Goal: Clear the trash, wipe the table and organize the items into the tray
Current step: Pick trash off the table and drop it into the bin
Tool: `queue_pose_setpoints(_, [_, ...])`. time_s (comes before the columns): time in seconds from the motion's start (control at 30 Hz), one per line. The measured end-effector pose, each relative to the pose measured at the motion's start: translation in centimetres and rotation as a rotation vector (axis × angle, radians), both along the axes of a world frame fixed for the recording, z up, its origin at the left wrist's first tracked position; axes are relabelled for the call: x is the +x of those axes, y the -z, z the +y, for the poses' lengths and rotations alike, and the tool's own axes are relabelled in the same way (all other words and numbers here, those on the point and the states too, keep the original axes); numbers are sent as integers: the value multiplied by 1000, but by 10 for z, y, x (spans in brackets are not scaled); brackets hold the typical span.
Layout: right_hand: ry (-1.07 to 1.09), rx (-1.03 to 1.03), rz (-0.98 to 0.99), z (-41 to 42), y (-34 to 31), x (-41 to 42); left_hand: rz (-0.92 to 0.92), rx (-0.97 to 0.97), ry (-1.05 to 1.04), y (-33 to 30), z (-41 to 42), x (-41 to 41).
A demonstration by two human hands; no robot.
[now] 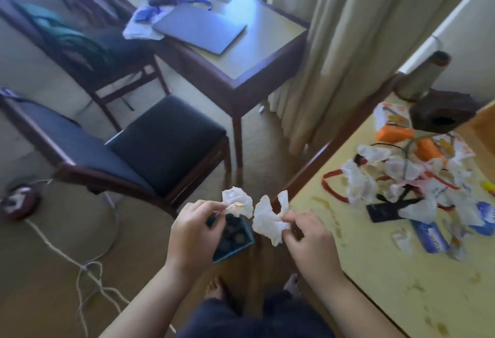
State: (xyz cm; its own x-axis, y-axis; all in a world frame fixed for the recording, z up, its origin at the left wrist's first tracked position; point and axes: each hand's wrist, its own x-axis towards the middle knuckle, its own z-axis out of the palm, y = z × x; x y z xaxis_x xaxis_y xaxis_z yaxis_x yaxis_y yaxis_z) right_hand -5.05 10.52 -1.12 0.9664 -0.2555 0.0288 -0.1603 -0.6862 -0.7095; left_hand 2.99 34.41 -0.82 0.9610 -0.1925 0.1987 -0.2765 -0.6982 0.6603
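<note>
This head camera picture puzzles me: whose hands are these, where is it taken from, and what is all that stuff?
No machine here: a person wears a camera on the head, looking down at their own hands and bare feet. The left hand pinches a crumpled tissue, stained yellowish; the right hand grips a second crumpled tissue. Both are held over a small teal bin on the floor, which holds dark things. To the right is a yellow table with brownish smears, more crumpled tissues, orange packets and blue wrappers. Behind stand dark chairs and a desk with a closed laptop.
</note>
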Motion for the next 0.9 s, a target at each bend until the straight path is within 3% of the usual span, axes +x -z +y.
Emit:
queue_pose_setpoints(0.3, [-70,105,199,91,100,48,249,83,-173,75,58,5])
queue_pose_setpoints(0.7, [-69,59,721,124,403,130,604,166,-272,336,45,45])
queue_pose_setpoints(0.8, [-200,113,896,122,449,133,647,213,-275,392,37,57])
queue_pose_setpoints(0.9, [-215,122,914,115,455,127,688,217,-288,426,29,64])
